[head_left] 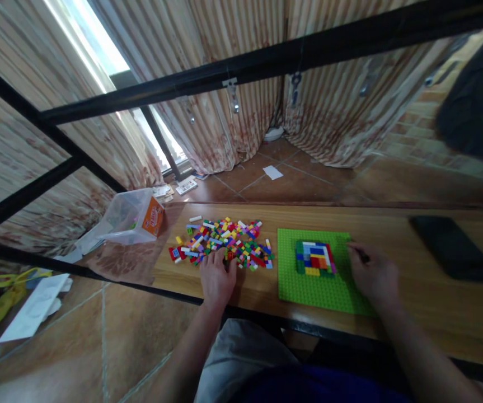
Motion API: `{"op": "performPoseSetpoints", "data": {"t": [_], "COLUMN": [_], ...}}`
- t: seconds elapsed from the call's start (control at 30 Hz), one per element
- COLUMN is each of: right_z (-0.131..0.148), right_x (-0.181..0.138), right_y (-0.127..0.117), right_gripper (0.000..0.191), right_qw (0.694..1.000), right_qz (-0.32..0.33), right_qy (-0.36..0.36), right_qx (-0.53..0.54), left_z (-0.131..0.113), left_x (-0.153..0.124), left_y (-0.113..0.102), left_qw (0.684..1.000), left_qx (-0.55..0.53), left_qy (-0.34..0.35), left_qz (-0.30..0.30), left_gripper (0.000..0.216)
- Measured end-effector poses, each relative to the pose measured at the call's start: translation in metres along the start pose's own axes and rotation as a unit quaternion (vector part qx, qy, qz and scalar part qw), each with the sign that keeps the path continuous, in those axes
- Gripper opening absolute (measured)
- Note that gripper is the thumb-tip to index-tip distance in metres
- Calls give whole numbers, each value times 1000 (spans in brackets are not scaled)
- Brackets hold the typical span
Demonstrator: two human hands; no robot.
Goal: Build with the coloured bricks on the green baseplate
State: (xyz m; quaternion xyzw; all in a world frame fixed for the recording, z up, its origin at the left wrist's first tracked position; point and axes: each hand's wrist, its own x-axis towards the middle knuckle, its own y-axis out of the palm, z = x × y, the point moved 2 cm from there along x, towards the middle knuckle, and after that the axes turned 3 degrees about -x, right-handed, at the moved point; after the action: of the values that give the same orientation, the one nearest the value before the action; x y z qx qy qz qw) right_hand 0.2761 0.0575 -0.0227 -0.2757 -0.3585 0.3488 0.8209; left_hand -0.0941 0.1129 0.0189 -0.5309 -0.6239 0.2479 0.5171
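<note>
My left hand (217, 277) rests at the near edge of a loose pile of coloured toy building bricks (245, 246). Its fingers bend down among the bricks, with a gap between thumb and fingers, and no brick shows in its grasp. My right hand (373, 274) is over the right edge of a green studded baseplate (312, 294). Its fingers are curled together, and whatever they may hold is hidden. On the baseplate sits a squarish brick build (315, 258) in blue, white, red, yellow, orange and green.
A dark phone-like slab (457, 249) lies at the right on the wooden table (421, 313). At the left stands a clear plastic bin (130, 218) with an orange label. A black metal bar (258, 67) crosses above the far side. Papers (35, 308) lie at lower left.
</note>
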Motion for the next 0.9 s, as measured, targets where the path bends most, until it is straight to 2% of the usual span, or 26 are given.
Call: {"op": "performPoseSetpoints", "data": {"t": [0.17,0.37,0.67,0.8,0.9], "right_z": [6,8,8,9,10], "right_x": [1,1,0,0,0], "right_y": [-1,-1,-3,-3,-3], "right_gripper": [27,25,22,22,23], "right_qw": [1000,1000,1000,999,1000], "right_qz": [-14,-19,-17,-17,-16], "right_qy": [-10,-6,-10,-15,-10], "right_qx": [13,19,19,25,24], "left_z": [-8,-15,-7,-3,-5], "left_x": [7,9,9,7,8], "left_y": [-2,-2,4,-2,-9], "left_qw": [999,999,999,998,991], "left_qx": [40,35,5,-46,-130], "left_qy": [-3,5,25,15,-14], "left_qz": [11,35,48,27,12], "left_gripper": [32,25,27,30,30]}}
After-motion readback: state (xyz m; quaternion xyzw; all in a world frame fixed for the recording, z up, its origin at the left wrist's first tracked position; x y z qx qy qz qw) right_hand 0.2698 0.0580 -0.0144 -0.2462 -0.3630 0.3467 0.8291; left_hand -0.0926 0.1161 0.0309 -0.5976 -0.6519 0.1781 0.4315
